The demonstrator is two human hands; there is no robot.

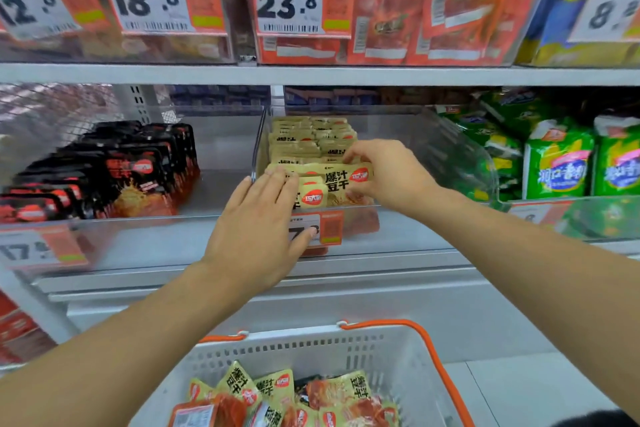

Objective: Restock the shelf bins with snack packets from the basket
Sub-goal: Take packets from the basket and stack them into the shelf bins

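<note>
Nearby: black pkts (138,173) left, green pkts (557,163) right.

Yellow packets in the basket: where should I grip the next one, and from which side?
Judging by their pose, pinch an upturned top edge of the yellow packets and come from straight above: they stand tilted in the white basket, whose walls block the sides. Thin flat pouches suit an edge pinch.

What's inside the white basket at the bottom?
The white basket holds yellow snack packets mixed with red-orange packets. A dark packet peeks out between them. Anything underneath is covered, and the picture's edge cuts off the basket's near part.
</note>
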